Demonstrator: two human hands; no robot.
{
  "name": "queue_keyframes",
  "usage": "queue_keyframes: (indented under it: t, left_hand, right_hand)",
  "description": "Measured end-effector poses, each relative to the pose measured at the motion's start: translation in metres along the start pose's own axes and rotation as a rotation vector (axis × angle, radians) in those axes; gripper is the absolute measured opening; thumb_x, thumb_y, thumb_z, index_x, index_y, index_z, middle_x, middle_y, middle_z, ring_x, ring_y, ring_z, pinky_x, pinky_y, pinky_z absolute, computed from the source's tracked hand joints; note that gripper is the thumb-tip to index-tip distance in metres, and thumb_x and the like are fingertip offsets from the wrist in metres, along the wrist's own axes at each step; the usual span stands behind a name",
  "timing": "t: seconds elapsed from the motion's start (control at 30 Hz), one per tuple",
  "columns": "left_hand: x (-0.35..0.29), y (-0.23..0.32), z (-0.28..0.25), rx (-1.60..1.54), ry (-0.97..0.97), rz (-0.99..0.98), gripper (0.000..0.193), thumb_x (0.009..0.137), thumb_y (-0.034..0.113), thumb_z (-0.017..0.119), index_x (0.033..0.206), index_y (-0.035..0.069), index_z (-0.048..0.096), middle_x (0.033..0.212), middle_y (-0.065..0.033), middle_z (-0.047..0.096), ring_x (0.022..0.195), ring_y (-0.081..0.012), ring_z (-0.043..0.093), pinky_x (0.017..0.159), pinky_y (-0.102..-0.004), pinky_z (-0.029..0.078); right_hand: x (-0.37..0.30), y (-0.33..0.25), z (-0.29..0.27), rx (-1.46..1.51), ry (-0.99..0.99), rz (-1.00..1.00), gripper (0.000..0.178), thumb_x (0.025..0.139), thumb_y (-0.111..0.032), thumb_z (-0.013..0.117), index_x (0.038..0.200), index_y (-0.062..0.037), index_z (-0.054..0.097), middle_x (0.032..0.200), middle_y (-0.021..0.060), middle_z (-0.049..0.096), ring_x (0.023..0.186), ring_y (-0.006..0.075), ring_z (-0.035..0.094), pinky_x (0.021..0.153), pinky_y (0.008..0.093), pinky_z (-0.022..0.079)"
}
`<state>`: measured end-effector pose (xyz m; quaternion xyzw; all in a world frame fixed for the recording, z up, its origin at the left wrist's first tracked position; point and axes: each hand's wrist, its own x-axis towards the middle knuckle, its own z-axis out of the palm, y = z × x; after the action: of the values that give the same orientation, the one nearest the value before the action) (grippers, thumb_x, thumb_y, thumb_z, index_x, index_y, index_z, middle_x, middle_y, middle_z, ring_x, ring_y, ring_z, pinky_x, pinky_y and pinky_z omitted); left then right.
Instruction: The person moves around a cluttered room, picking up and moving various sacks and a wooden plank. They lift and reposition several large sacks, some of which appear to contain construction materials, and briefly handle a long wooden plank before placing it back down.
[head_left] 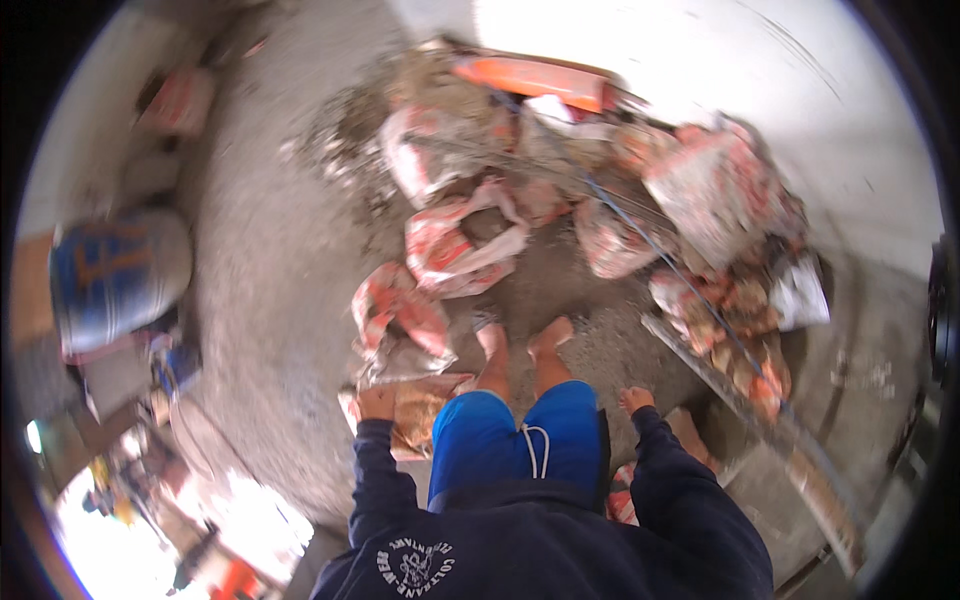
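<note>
My left hand (376, 403) is low beside my left leg, over the near edge of a worn red-and-tan sack (425, 415); whether it touches the sack I cannot tell. My right hand (636, 400) hangs by my right thigh, and nothing shows in it. Both hands are small and smeared, so their fingers are unclear. Ahead of my bare feet lies a crumpled red-and-white sack (400, 315). Beyond it stands an open sack (432, 268) with grey material inside.
More dirty sacks (715, 190) are heaped against the white wall (690, 40). A long pole (745, 400) lies to the right, with a blue cord or hose (650, 235) across the heap. A blue drum (120, 275) is at the left. Grey rubble (350, 150) lies on the floor.
</note>
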<state>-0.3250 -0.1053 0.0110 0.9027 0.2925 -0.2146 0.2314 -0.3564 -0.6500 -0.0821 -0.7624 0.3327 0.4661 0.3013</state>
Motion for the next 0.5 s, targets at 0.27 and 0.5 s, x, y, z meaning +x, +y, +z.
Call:
queue_keyframes:
  t: [0.27, 0.5]
  left_hand:
    - [0.021, 0.16, 0.035, -0.255, -0.206, 0.301, 0.017, 0.068, 0.02, 0.058, 0.072, 0.003, 0.06, 0.066, -0.0071, 0.056, 0.062, -0.0178, 0.055, 0.055, -0.0279, 0.043]
    - [0.032, 0.219, 0.076, -0.239, -0.167, 0.521, 0.025, 0.068, 0.017, 0.059, 0.088, 0.002, 0.058, 0.081, -0.0114, 0.058, 0.068, -0.018, 0.055, 0.06, -0.0286, 0.044]
  right_hand:
    - [-0.047, 0.027, 0.017, 0.227, 0.104, -0.136, 0.043, 0.07, -0.023, 0.054, 0.107, -0.0017, 0.047, 0.084, 0.0121, 0.058, 0.079, 0.0213, 0.055, 0.07, 0.0327, 0.044]
    - [-0.04, 0.023, -0.007, 0.547, 0.096, -0.057, 0.042, 0.072, -0.019, 0.052, 0.109, -0.0007, 0.046, 0.083, 0.0103, 0.058, 0.075, 0.0179, 0.056, 0.07, 0.0299, 0.044]
